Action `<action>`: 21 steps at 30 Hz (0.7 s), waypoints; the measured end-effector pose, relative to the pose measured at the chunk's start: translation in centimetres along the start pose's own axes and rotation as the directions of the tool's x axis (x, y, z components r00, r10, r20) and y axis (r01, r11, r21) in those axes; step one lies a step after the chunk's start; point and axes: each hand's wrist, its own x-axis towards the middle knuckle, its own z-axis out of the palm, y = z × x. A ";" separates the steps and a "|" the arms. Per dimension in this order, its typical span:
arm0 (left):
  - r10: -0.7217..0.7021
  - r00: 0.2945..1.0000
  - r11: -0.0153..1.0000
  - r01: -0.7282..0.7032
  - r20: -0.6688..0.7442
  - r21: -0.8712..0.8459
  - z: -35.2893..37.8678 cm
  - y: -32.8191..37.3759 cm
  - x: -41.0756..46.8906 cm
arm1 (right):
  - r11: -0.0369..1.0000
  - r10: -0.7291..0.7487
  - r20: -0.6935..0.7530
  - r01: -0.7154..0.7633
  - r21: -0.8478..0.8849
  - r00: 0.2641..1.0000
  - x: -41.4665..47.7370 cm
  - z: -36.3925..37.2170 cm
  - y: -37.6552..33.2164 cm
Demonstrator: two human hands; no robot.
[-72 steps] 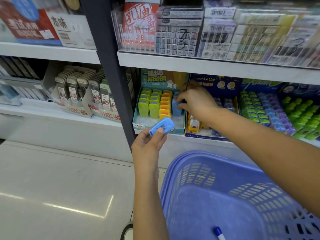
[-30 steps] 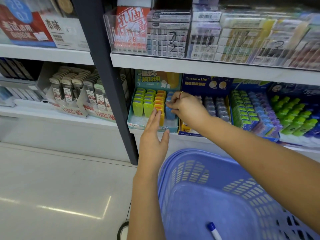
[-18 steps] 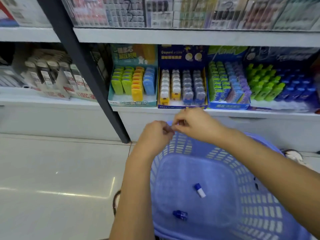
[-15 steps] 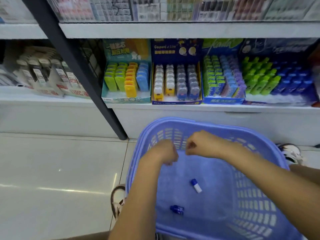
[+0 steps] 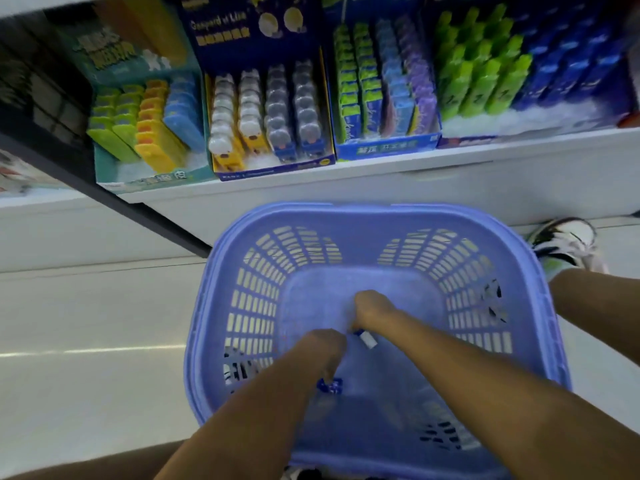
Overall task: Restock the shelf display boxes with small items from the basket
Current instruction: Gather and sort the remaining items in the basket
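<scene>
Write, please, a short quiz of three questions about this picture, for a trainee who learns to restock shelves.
1. True or false: the left hand and the right hand are both down inside the basket.
2. How many loose small items show on the basket floor? A none; B two; C ten.
3. Fill the gap: the teal display box stands to the ____ of the dark blue display box.
Key: 1 true. 2 B: a white-capped item and a dark blue item. 3 left.
</scene>
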 end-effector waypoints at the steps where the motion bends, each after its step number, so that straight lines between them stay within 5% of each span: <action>1: -0.008 1.000 1.000 0.008 0.008 0.020 0.3 0.1 0.2 | 1.000 -0.006 -0.007 0.006 -0.020 1.000 0.2 0.2 0.0; 10: -0.021 1.000 0.999 0.022 0.020 -0.033 1.6 0.3 0.0 | 0.998 -0.050 -0.051 0.048 -0.039 0.997 -2.4 -4.0 0.0; 13: -0.062 0.998 0.953 0.054 -0.018 -0.298 0.1 -0.2 -1.6 | 0.990 -0.106 -0.065 0.112 0.081 0.992 -4.2 -7.8 0.9; 17: -0.078 0.990 0.544 -0.059 -0.121 -0.837 -2.3 -0.8 -4.2 | 0.857 -0.177 -0.184 0.244 0.455 0.967 -7.6 -12.1 2.2; 19: -0.079 0.965 0.237 -0.224 -0.249 -0.945 -3.4 -0.5 -5.8 | 0.720 -0.217 -0.270 0.340 0.605 0.938 -9.8 -13.6 2.7; 21: -0.093 0.923 0.034 -0.372 -0.374 -0.928 -4.5 0.2 -7.3 | 0.562 -0.242 -0.359 0.432 0.705 0.901 -12.1 -14.6 3.0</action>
